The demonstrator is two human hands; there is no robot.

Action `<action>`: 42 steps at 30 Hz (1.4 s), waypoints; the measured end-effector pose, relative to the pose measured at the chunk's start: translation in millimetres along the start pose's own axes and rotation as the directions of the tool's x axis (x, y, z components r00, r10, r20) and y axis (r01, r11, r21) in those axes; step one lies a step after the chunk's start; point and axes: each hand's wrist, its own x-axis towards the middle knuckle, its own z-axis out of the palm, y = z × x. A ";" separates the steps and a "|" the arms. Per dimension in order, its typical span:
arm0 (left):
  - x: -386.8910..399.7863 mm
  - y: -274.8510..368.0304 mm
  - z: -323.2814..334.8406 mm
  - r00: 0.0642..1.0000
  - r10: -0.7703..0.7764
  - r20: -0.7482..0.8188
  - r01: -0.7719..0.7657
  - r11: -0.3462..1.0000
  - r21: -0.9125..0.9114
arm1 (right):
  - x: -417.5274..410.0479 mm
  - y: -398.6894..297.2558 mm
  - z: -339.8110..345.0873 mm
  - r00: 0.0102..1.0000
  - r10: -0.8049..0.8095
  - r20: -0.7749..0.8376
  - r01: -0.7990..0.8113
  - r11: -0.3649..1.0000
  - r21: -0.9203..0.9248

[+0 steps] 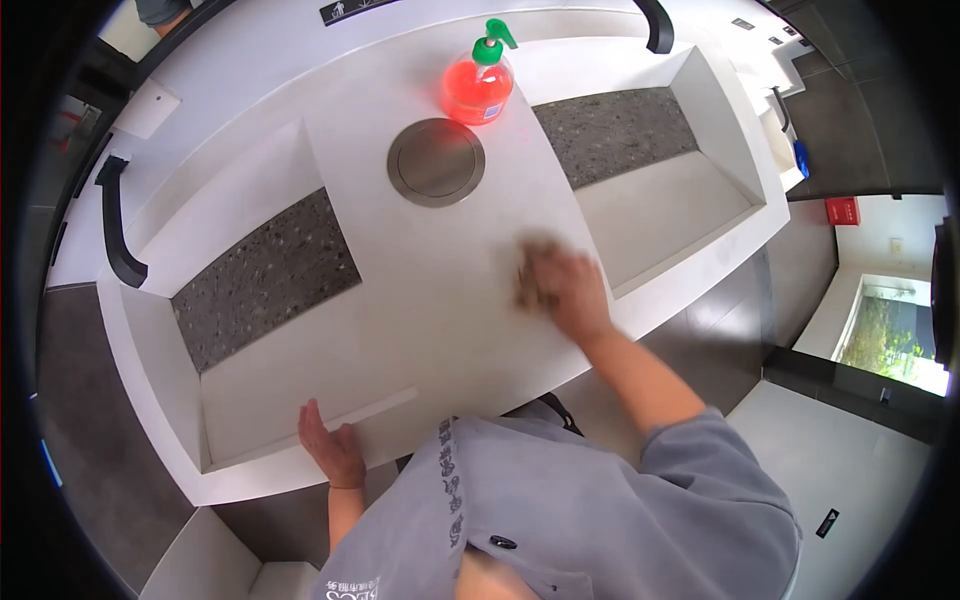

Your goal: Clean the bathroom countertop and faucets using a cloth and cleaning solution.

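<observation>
My right hand (577, 289) presses a brownish cloth (536, 274), blurred, onto the white countertop (450, 300) between two washbasins. It is close to the inner edge of the right basin (667, 217). My left hand (330, 446) is at the front rim of the left basin (277, 397), thumb and fingers apart, with nothing in it. Further back on the counter stands a clear pump bottle (478, 90) of red liquid with a green pump head. In front of the bottle, a round metal lid (436, 162) is set into the counter.
Black faucets curve over the left basin (120, 225) and the right basin (660, 26). Dark speckled slabs (270, 277) lie across the backs of both basins. A white box-like fixture (148, 109) is at the back left. Beyond the right basin is dark tiled floor (712, 315).
</observation>
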 end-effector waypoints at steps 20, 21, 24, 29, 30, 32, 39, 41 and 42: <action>-2.7 -0.6 0.6 1.000 0.000 -0.007 0.000 1.000 0.027 | 31.6 11.0 3.5 0.991 0.044 -0.124 -0.048 0.998 -0.030; -3.6 -0.1 0.0 1.000 0.001 -0.001 -0.001 0.999 0.033 | 74.3 14.9 -1.0 0.983 0.144 -0.112 -0.144 0.990 0.002; 1.1 3.1 4.0 0.999 0.008 -0.033 -0.008 1.000 -0.009 | 151.2 38.0 11.3 0.961 0.112 -0.253 -0.147 0.981 -0.125; -3.6 -8.1 6.7 0.999 0.005 -0.053 -0.007 1.000 -0.026 | 94.5 29.2 3.7 0.984 0.061 -0.167 -0.075 0.994 -0.078; -3.1 -7.4 6.0 0.998 0.005 -0.062 -0.007 1.000 -0.029 | 58.5 28.6 2.3 0.992 0.052 -0.111 -0.053 0.999 0.001; -1.3 -3.0 4.2 0.998 -0.013 -0.054 0.012 1.000 -0.028 | -15.2 20.0 -10.0 1.000 0.013 -0.026 -0.014 0.998 -0.057; 6.5 0.0 -0.8 0.994 -0.062 -0.092 0.042 0.977 -0.208 | 11.8 14.3 -21.4 0.996 0.075 -0.041 -0.077 0.995 -0.069; 22.1 15.1 -16.8 0.993 -0.022 -0.120 -0.014 0.955 -0.295 | 72.3 23.2 -4.3 0.985 0.117 -0.131 -0.125 0.990 -0.061; 36.6 23.0 -20.9 0.992 -0.018 -0.129 -0.020 0.957 -0.288 | 97.8 29.6 1.3 0.979 0.085 -0.187 -0.102 0.991 -0.087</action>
